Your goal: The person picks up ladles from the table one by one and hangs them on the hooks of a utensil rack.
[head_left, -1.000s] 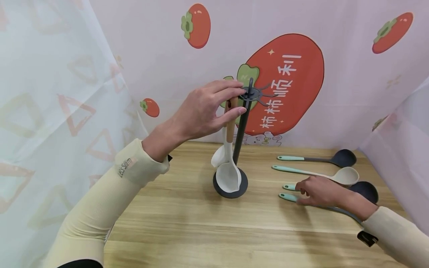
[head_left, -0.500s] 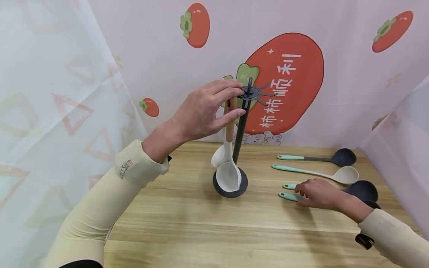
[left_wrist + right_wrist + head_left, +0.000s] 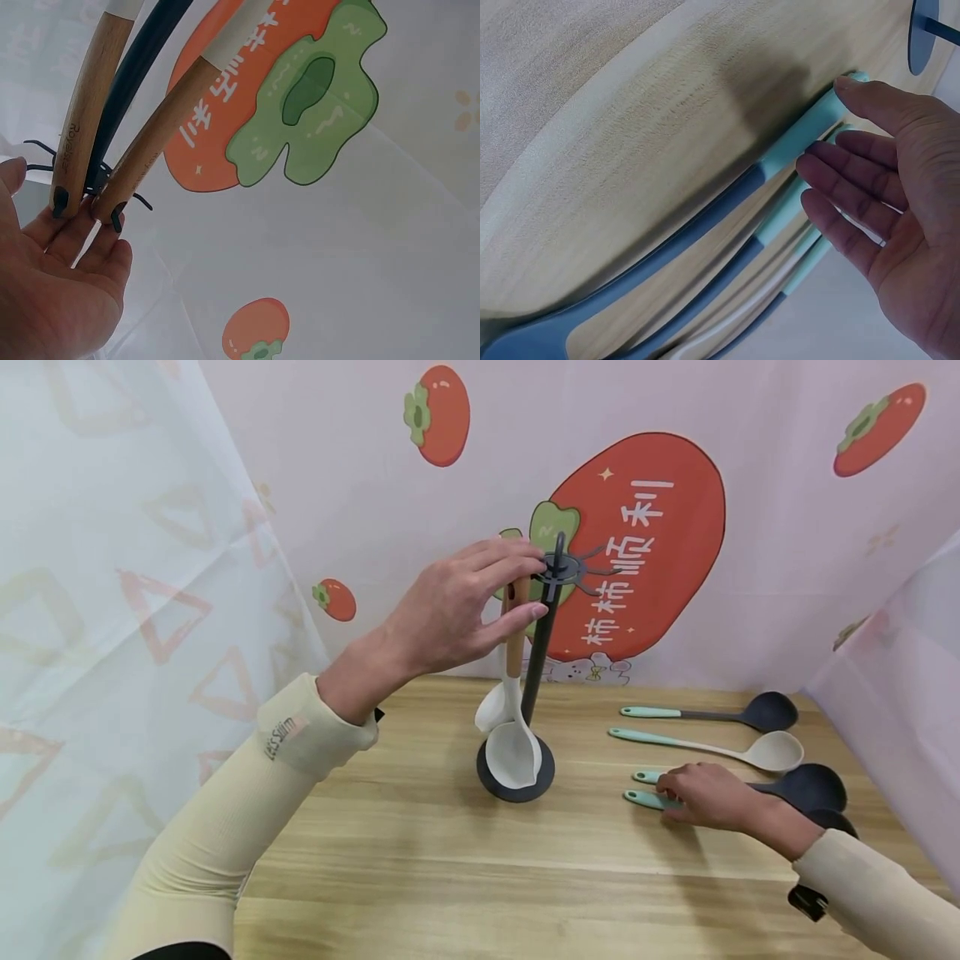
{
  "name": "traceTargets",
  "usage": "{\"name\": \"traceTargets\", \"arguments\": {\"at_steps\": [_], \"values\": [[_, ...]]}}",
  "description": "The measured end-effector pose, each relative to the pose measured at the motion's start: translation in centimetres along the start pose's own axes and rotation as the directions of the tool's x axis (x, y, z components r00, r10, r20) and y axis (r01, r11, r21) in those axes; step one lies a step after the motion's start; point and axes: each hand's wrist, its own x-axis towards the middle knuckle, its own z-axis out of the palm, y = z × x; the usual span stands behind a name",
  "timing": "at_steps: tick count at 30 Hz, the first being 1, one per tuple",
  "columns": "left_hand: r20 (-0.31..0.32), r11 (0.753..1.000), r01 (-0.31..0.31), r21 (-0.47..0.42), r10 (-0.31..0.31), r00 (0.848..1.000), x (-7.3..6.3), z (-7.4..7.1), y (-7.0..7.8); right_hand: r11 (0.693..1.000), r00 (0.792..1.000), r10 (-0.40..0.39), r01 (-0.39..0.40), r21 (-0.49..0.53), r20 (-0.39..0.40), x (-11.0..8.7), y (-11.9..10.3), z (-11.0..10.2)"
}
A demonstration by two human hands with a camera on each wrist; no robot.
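Note:
A dark utensil stand [image 3: 537, 660] with hooks round its top bears two white ladles with wooden handles: the nearer ladle [image 3: 512, 756] and the ladle behind it [image 3: 491, 708]. My left hand [image 3: 450, 606] rests its fingertips at the stand's top, thumb apart, beside the handles. In the left wrist view those fingers [image 3: 67, 236] reach behind the handle ends. On the right, my right hand [image 3: 712, 795] is over the nearest mint-handled utensil [image 3: 651, 799]. The right wrist view shows the thumb at the end of its handle [image 3: 802, 135], with the other fingers loosely bent alongside.
Three more mint-handled utensils lie side by side beyond the right hand: a dark one [image 3: 813, 785], a cream ladle [image 3: 776, 752] and a dark ladle [image 3: 768, 712]. All are on the wooden table [image 3: 480, 885]. A printed cloth [image 3: 757, 568] stands behind, with further cloth left and right.
My right hand has shifted slightly toward the front, uncovering more of the two nearest utensils' dark heads. The left hand stays at the stand's top.

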Motion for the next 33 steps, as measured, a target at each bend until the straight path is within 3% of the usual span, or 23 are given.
{"name": "traceTargets", "arguments": {"at_steps": [17, 33], "values": [[0.007, 1.000, 0.004, 0.013, -0.005, 1.000, 0.1, -0.1, -0.1, 0.997, 0.999, 0.017, -0.019, -0.077, -0.029, 0.1, 0.6, 1.1], [0.005, 1.000, 0.011, 0.009, -0.011, 1.000, -0.1, 0.1, 0.0, 0.998, 0.999, -0.024, 0.026, 0.051, -0.044, -0.1, 1.4, 1.8]]}}
